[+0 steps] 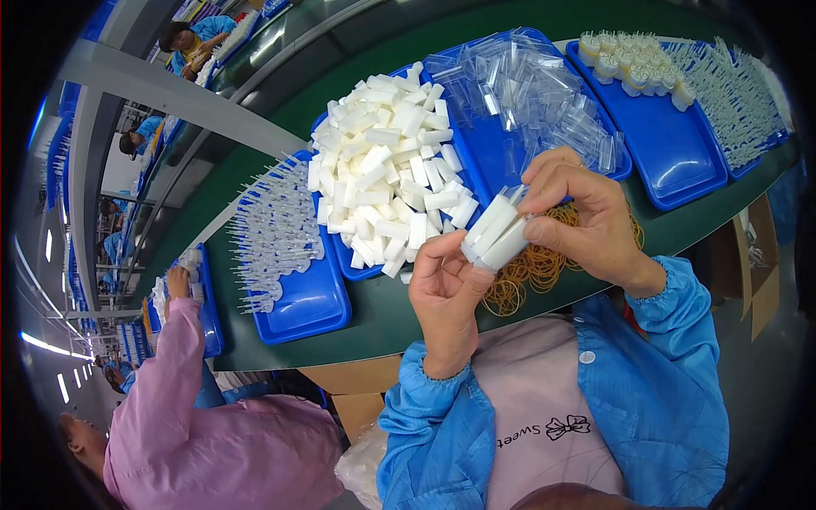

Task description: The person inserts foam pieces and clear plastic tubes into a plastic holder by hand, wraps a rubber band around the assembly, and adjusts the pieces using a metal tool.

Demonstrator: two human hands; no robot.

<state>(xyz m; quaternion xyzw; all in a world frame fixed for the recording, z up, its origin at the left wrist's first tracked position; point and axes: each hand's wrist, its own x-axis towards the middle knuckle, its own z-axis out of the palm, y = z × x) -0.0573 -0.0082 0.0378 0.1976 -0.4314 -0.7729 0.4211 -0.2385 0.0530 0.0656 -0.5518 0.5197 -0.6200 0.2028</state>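
Right now, both hands are busy with a small bunch of white rods (pixel 493 235), up in the air over the front edge of the green table (pixel 382 319). The left hand (pixel 449 293) has the low end, with its thumb and fingers closed snugly around it. The right hand (pixel 582 212) comes in from the other side, with its fingers bent and only a little apart. Its thumb and fingertips touch the top end, where something thin and clear sticks up. I cannot tell if they pinch that clear bit or just press the rods together. The rods lean and spread a bit at the top, so they look easy to knock crooked. To do this well, the left hand should hold firmly but not squash, since the rods may be soft. The right fingers should make small, slow pushes, one rod at a time, until the tops are even. It would help to tip the bunch toward the eyes, so the fingers do not hide the end. Holding it low over the table is smart too, because a dropped rod would not fall far. Tan rubber bands (pixel 531 279) lie in a loose heap just under the hands, and a dangling sleeve could drag them. The pile of white pieces (pixel 374 161) and the clear plastic sleeves (pixel 578 127) sit close by in blue trays, handy to reach.
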